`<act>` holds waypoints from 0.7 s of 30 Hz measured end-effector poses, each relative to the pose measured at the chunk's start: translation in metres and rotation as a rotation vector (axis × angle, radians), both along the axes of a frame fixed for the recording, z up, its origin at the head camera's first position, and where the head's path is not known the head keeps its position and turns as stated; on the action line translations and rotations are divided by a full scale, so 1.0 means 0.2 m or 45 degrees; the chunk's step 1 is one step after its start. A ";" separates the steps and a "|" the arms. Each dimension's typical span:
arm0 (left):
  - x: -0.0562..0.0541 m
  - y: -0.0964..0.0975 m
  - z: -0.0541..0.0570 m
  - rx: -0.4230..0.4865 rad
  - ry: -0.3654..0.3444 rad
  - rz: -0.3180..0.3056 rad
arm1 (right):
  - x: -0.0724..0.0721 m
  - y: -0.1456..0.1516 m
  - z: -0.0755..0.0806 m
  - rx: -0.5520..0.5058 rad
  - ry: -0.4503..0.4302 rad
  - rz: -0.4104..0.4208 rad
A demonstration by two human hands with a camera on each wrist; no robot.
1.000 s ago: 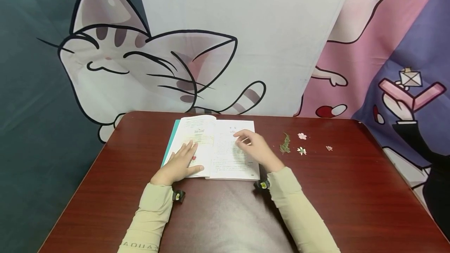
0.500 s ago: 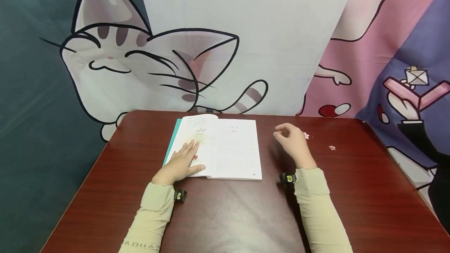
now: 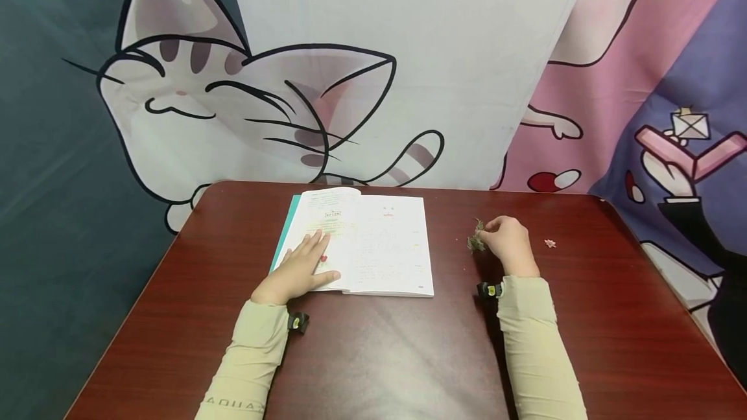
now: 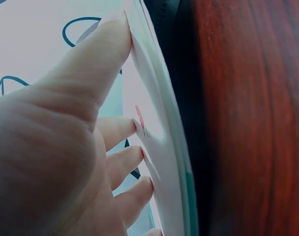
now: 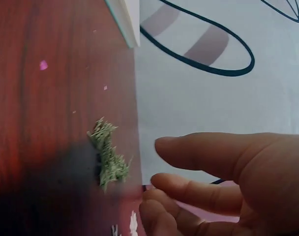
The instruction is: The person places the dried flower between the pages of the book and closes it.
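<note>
An open book (image 3: pixel 391 251) with a teal cover edge lies on the table. My left hand (image 3: pixel 294 271) rests on its left page with fingers spread and straight. Beside its fingers a small red shape (image 4: pixel 140 117) shows on the page. To the right of the book, a dried green sprig (image 5: pixel 109 155) lies on the wood. My right hand (image 3: pixel 513 245) is right at this sprig, and in the right wrist view a gap shows between thumb and bent fingers, with nothing held. White petals (image 5: pixel 134 223) show below the sprig; in the head view my hand hides them.
A small pale pink flower (image 3: pixel 550 244) lies right of my right hand. Tiny pink bits (image 5: pixel 44 65) are scattered on the reddish-brown table (image 3: pixel 362 355). Behind the table's far edge hangs a cat-print cloth (image 3: pixel 467 70).
My right hand has moved from over the book's right page across to the sprig, passing above the table. My left hand stays on the left page.
</note>
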State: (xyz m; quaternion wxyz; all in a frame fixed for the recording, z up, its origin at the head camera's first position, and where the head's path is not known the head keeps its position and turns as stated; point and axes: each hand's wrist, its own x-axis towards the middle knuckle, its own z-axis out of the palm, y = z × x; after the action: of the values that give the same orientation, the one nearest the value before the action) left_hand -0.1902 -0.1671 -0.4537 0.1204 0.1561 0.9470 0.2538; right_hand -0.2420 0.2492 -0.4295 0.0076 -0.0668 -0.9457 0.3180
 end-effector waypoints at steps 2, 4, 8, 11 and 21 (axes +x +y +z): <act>0.00 0.00 0.00 -0.001 0.002 0.003 | 0.00 0.00 -0.01 0.034 -0.022 0.013; 0.00 -0.01 -0.01 -0.001 0.005 0.005 | -0.01 0.00 -0.02 0.076 -0.039 0.026; 0.00 -0.01 -0.01 0.004 0.009 0.003 | -0.01 0.00 -0.03 0.123 -0.097 0.039; 0.00 0.00 -0.01 0.004 0.014 0.001 | -0.01 -0.01 -0.04 0.132 -0.121 0.033; -0.01 -0.01 -0.01 -0.013 0.012 0.002 | -0.02 -0.01 -0.07 0.150 -0.054 0.058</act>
State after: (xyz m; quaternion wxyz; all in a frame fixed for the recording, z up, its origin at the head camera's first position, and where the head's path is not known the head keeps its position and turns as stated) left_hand -0.1913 -0.1687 -0.4562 0.1166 0.1559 0.9489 0.2483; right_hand -0.2460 0.2476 -0.4431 -0.0160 -0.0513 -0.9640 0.2604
